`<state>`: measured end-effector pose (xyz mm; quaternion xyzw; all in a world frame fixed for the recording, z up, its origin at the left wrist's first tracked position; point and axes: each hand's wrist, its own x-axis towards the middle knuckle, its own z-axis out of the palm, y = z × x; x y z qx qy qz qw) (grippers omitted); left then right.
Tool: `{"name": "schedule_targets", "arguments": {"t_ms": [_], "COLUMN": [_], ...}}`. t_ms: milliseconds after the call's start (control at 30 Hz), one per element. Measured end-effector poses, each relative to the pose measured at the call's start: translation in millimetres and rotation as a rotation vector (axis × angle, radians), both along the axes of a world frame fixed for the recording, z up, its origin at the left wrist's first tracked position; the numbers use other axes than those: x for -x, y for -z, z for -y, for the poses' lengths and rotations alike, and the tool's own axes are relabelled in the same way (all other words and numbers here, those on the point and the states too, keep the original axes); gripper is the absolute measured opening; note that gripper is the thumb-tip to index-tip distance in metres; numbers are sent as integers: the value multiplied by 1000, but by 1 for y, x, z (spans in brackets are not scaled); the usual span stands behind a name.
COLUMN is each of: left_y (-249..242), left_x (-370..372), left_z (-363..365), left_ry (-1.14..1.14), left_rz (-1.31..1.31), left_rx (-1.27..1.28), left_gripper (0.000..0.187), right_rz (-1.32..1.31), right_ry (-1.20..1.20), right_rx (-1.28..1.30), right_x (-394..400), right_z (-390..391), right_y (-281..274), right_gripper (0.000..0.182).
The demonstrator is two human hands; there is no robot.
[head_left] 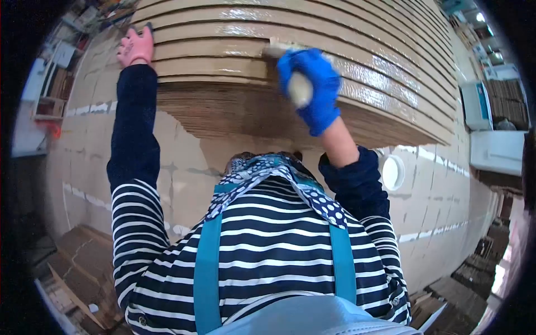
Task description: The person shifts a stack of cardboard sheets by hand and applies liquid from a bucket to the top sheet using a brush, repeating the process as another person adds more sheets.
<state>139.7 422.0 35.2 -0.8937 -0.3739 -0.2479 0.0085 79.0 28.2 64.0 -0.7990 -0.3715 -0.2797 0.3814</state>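
Note:
A wide stack of cardboard sheets [223,64] lies in front of me, its layers staggered in long strips with a wet, glossy film on them. My right hand [315,84], in a blue glove, is wrapped round the pale rounded handle of a brush [300,90]. The brush's head meets the glossy strips near the middle of the stack, slightly blurred. In a pink glove with dark fingertips, my left hand [136,47] rests at the stack's left edge with its fingers apart, holding nothing.
A white round tub [392,172] stands to the right of my right forearm. More cardboard [84,268] lies at the lower left, and brown stacked sheets [505,100] are at the far right beside a white box [497,152].

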Motion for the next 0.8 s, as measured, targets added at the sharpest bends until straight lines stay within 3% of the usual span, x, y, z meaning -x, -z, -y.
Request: {"name": "schedule_targets", "arguments": {"t_ms": [133, 267, 333, 400, 533, 600, 667, 733, 800], "left_y": [-4, 1, 1, 1, -3, -4, 2, 1, 5], "left_x": [2, -1, -1, -2, -2, -2, -4, -4, -6], "left_z": [4, 1, 1, 1, 7, 7, 1, -1, -4], "left_ry": [13, 1, 3, -5, -9, -21, -29, -47, -48], "left_rz": [-10, -7, -12, -29, -34, -40, -35, -48, -62], "left_rx": [55, 42, 32, 23, 34, 45, 25, 42, 45], "left_gripper": [58, 57, 56, 56, 56, 56, 57, 57, 57], "right_rz": [-118, -134, -123, -370, -683, -760, -801, -758, -824], "right_ry": [-474, -288, -70, 90, 312, 196, 249, 141, 127], "right_rx": [108, -208, -371, -697, -1099, -1267, -1118, -1063, -1096], "right_x": [35, 47, 30, 15, -25, -49, -62, -78, -89], "right_z": [-29, 10, 56, 110, 216, 258, 284, 316, 331], "right_y": [13, -15, -28, -39, -46, -34, -33, -14, -12], "right_gripper": [14, 9, 8, 3, 14, 17, 41, 31, 36]}}
